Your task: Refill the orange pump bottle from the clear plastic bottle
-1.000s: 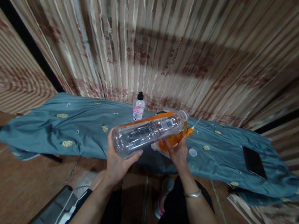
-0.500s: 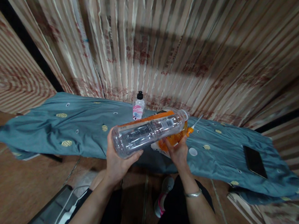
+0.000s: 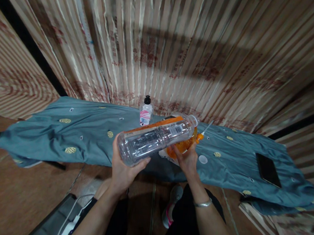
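My left hand (image 3: 125, 170) is wrapped around the base of a large clear plastic bottle (image 3: 155, 138) with an orange-edged label. The bottle is tilted, its open neck pointing up and to the right. Behind and below that neck, my right hand (image 3: 187, 159) grips an orange bottle (image 3: 182, 146), partly hidden by the clear one. An orange pump head (image 3: 199, 137) with a pale dip tube lies just right of it. A small round white cap (image 3: 202, 159) rests on the cloth beside my right hand. Something white and crumpled (image 3: 167, 155) shows under the orange bottle.
Blue-green cloth with pineapple prints (image 3: 93, 137) covers the narrow table. A small bottle with a black cap (image 3: 145, 112) stands at the back. On the right lies a black phone-like slab (image 3: 268, 169). A striped curtain (image 3: 163, 58) hangs right behind. A white power strip (image 3: 68, 231) is at lower left.
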Available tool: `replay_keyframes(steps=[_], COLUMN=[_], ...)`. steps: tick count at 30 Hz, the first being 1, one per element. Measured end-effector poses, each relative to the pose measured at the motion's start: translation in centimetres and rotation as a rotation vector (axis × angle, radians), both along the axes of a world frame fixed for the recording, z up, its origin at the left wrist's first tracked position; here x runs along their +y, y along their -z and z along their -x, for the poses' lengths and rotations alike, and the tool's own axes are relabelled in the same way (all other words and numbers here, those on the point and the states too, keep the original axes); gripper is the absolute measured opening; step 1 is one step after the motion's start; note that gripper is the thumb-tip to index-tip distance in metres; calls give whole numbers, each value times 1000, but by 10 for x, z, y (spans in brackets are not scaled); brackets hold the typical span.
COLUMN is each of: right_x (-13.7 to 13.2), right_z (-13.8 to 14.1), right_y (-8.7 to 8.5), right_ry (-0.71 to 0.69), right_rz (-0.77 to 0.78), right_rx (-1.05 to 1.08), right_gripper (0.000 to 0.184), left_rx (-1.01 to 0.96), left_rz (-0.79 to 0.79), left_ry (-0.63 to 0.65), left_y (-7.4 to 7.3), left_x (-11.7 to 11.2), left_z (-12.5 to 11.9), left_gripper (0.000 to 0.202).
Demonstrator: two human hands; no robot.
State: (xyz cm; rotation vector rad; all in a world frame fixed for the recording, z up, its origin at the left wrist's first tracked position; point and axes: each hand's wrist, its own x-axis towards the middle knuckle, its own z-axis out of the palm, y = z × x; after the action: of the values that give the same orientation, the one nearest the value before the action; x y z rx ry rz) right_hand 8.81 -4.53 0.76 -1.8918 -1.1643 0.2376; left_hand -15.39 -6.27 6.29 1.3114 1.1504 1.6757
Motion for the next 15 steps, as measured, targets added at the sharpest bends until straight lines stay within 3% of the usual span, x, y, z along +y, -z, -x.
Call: replay_keyframes(steps=[15], right_x=[0], right_z=[1], right_y=[2], right_ry=[10], right_rz=[-1], right_rx=[0], right_gripper=[94], left_rx=[-24], left_rz=[18], left_ry=[10], left_y=[0], left_x=[1], left_z=[-1], left_gripper=[95])
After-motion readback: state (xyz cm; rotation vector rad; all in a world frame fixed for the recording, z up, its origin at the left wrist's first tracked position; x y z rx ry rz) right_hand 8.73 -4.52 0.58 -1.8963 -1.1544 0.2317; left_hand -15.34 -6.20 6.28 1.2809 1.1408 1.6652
